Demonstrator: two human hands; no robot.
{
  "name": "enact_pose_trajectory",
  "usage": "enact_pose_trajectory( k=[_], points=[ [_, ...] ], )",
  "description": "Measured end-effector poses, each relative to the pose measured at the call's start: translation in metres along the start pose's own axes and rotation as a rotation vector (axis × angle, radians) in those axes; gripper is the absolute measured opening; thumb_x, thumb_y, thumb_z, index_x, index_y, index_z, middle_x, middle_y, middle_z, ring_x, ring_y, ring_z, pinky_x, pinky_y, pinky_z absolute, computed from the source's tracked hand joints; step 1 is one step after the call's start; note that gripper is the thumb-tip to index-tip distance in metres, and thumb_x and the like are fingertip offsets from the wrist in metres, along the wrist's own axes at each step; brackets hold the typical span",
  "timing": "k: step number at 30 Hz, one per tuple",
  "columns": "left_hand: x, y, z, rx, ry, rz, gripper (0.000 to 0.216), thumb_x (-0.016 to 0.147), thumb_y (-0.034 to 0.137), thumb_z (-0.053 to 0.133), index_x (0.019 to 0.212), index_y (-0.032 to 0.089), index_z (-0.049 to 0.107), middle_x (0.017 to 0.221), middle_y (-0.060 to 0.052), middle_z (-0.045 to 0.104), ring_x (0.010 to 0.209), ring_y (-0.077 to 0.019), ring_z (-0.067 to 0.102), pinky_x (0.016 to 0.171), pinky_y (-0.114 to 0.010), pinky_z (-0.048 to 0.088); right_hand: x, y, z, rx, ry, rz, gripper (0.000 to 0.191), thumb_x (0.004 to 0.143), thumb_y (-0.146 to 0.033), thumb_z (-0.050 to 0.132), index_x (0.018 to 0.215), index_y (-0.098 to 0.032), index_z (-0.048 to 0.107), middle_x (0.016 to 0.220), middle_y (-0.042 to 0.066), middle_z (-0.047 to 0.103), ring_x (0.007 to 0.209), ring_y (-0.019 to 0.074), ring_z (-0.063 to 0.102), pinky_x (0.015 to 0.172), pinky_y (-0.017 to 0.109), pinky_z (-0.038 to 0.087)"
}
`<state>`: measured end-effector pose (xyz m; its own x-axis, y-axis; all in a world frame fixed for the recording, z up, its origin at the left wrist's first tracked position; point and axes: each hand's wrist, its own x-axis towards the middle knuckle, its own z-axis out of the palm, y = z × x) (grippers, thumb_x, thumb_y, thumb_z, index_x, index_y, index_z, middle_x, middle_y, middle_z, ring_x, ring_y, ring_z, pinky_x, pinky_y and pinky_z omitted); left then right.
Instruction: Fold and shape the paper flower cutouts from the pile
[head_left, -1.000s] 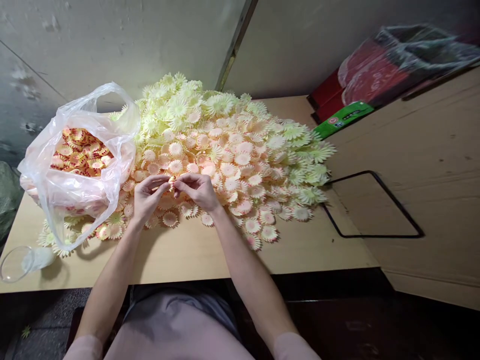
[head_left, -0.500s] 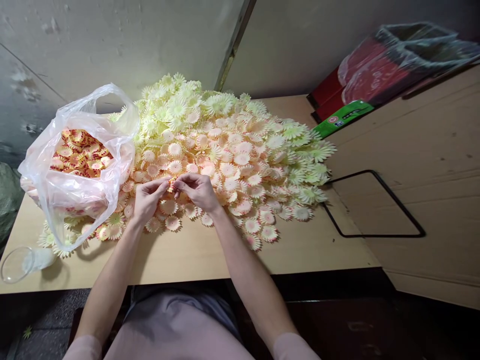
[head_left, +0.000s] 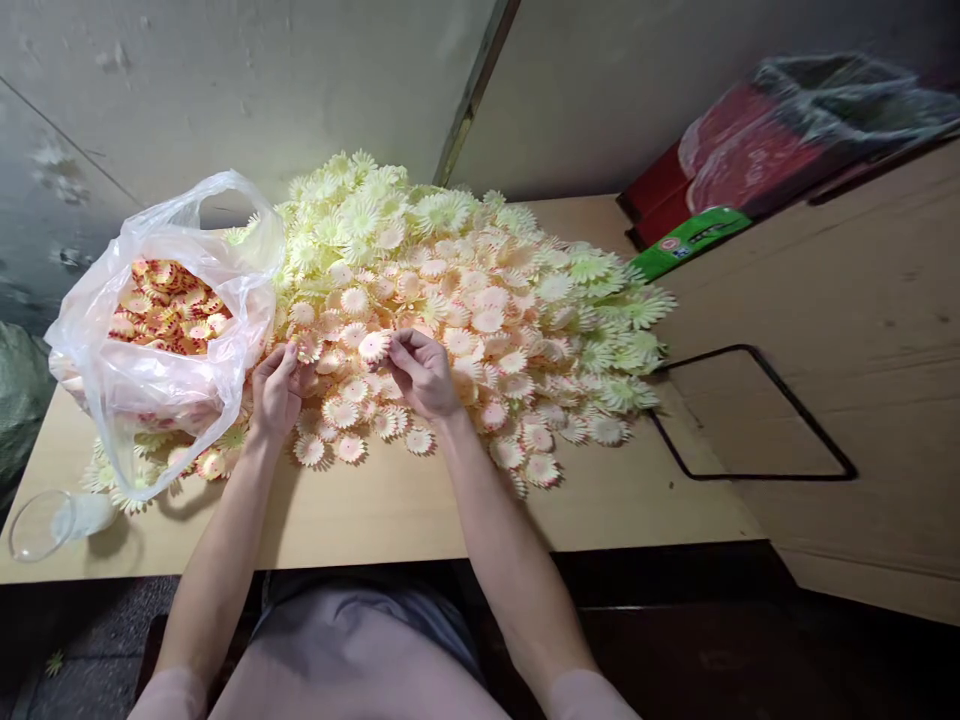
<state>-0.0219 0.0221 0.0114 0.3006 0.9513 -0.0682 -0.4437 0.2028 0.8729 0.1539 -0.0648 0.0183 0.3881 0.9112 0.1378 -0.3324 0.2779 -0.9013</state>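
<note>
Between the thumb and fingers of my right hand (head_left: 426, 378) is a pale flower piece (head_left: 374, 347) with a pink-tinged, toothed edge, held over the heap. My left hand (head_left: 277, 392) is apart from it, near the plastic bag, thumb and fingers closed together; what it grips, if anything, blends into the flowers behind. Under and beyond both hands spreads a large heap of artificial flower pieces (head_left: 487, 320), pinkish in the middle and yellow-green at the back and right. A white plastic bag (head_left: 247, 345) on the left gapes wide, showing yellow flower pieces (head_left: 169, 310) with dark red edges.
A clear cup (head_left: 45, 525) lies on its side at the front left of the wooden table (head_left: 360, 520). On the right are a cardboard panel (head_left: 847, 400) with a black wire frame (head_left: 799, 410) and red boxes (head_left: 750, 150) in clear plastic. A wall stands behind.
My hands, close together over a small piece before, have moved apart. The right one now displays a flower piece flat-on, while the left has drawn a little towards the bag.
</note>
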Motion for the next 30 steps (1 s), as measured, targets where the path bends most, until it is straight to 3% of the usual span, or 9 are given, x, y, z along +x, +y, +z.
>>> enact_pose_trajectory(
  k=[3,7,11,14,16,18,22,27,30],
  points=[
    [-0.002,-0.003,0.003,0.070,-0.046,0.025,0.025,0.065,0.038,0.081,0.077,0.019,0.070,0.078,0.002,0.066,0.071,-0.0088,0.061,0.076,-0.025,0.055,0.000,0.004,-0.002,-0.079,0.003,-0.001,0.023,0.070,-0.039,0.074,0.070,-0.020,0.062,0.073,0.000,0.060,0.067,0.0125,0.057,0.069,0.028,0.052],
    [-0.010,-0.007,0.010,0.165,-0.058,0.038,0.028,0.065,0.040,0.081,0.081,0.019,0.073,0.073,0.002,0.067,0.064,-0.0080,0.059,0.072,-0.025,0.055,-0.002,0.007,0.000,-0.095,-0.013,0.030,0.026,0.061,-0.027,0.076,0.058,-0.019,0.051,0.074,0.000,0.061,0.067,0.0110,0.055,0.065,0.025,0.048],
    [-0.017,-0.008,0.015,0.306,-0.121,0.094,0.028,0.068,0.041,0.079,0.084,0.018,0.075,0.085,-0.003,0.072,0.074,-0.0132,0.064,0.071,-0.025,0.054,-0.005,-0.002,0.006,-0.009,-0.099,0.130,0.021,0.060,-0.019,0.067,0.075,-0.022,0.053,0.070,-0.004,0.059,0.055,0.0093,0.047,0.053,0.023,0.042],
    [-0.020,-0.007,0.017,0.384,-0.166,0.144,0.025,0.072,0.039,0.076,0.084,0.017,0.076,0.092,-0.006,0.073,0.081,-0.0154,0.066,0.074,-0.025,0.053,-0.006,-0.008,0.010,-0.137,-0.095,0.066,0.003,0.070,-0.021,0.055,0.071,-0.020,0.058,0.068,-0.002,0.056,0.058,0.0099,0.047,0.055,0.023,0.040],
    [-0.021,-0.006,0.018,0.397,-0.181,0.154,0.024,0.072,0.037,0.076,0.085,0.017,0.076,0.092,-0.006,0.073,0.083,-0.0160,0.066,0.077,-0.025,0.052,-0.007,-0.008,0.013,-0.264,-0.094,0.008,0.017,0.078,-0.024,0.051,0.066,-0.018,0.062,0.069,0.000,0.057,0.064,0.0111,0.049,0.059,0.024,0.041],
    [-0.021,-0.005,0.019,0.383,-0.184,0.148,0.024,0.071,0.036,0.077,0.086,0.017,0.076,0.090,-0.006,0.073,0.083,-0.0162,0.066,0.078,-0.026,0.052,-0.008,-0.007,0.014,-0.339,-0.097,0.009,0.018,0.082,-0.030,0.056,0.074,-0.018,0.067,0.062,-0.001,0.053,0.056,0.0102,0.044,0.053,0.024,0.037],
    [-0.021,-0.002,0.019,0.354,-0.176,0.136,0.024,0.067,0.035,0.080,0.082,0.016,0.075,0.087,-0.006,0.074,0.080,-0.0168,0.067,0.078,-0.028,0.052,-0.011,-0.001,0.017,-0.354,-0.136,0.074,0.025,0.076,-0.040,0.071,0.084,-0.017,0.069,0.048,-0.007,0.039,0.042,0.0060,0.025,0.041,0.023,0.019],
    [-0.022,-0.002,0.018,0.350,-0.190,0.130,0.022,0.070,0.035,0.078,0.081,0.016,0.075,0.084,-0.005,0.072,0.077,-0.0140,0.065,0.077,-0.026,0.052,-0.010,0.003,0.017,-0.321,-0.157,0.037,0.028,0.076,-0.044,0.072,0.080,-0.016,0.069,0.063,0.000,0.059,0.051,0.0081,0.045,0.045,0.022,0.031],
    [-0.022,-0.004,0.019,0.287,-0.184,0.062,0.024,0.071,0.037,0.078,0.081,0.016,0.074,0.081,-0.003,0.071,0.073,-0.0122,0.064,0.074,-0.024,0.053,-0.010,0.001,0.017,-0.295,-0.158,0.043,0.029,0.075,-0.044,0.073,0.080,-0.016,0.068,0.068,0.001,0.062,0.057,0.0092,0.051,0.048,0.021,0.035]
  ],
)
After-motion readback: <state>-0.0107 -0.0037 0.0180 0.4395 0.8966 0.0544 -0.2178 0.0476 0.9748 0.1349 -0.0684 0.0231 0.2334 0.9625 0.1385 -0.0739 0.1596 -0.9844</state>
